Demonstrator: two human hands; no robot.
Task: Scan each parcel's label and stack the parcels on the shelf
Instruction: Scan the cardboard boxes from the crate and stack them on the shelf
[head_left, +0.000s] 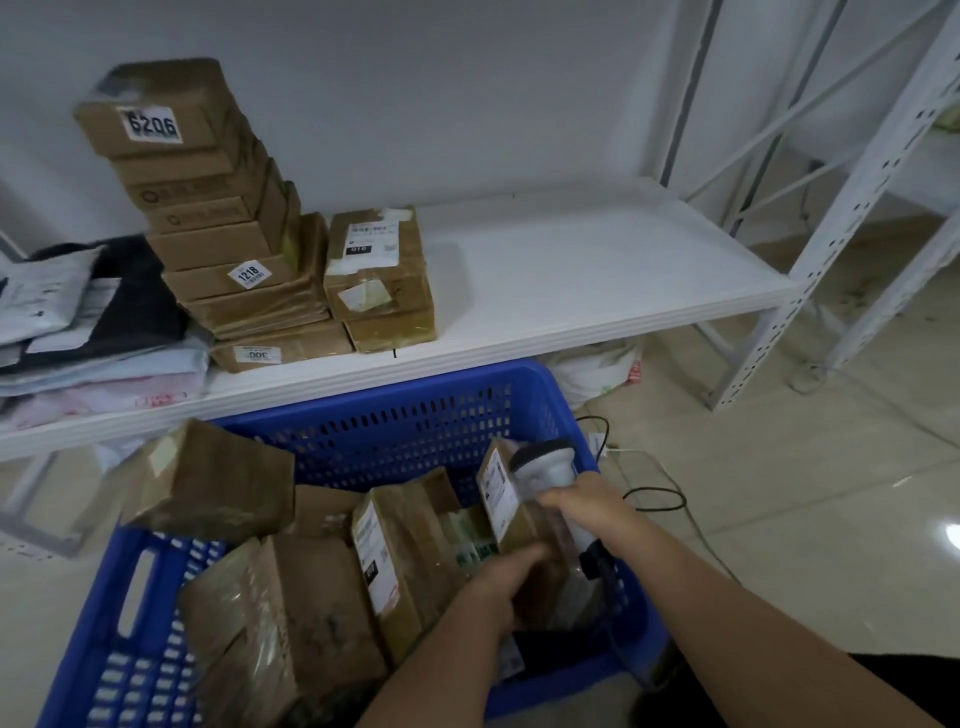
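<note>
Partway through: two stacks (291, 249) already at the shelf's (597, 270) left end, several parcels left in the crate (415, 410), left hand (506, 582) gripping a parcel (511, 512), right hand (582, 506) curled round the scanner (543, 462).

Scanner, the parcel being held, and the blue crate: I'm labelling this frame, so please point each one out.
scanner (545, 465): head view, on its pale head above the right hand.
held parcel (501, 493): head view, on its white label.
blue crate (415, 415): head view, on the perforated far wall.
</note>
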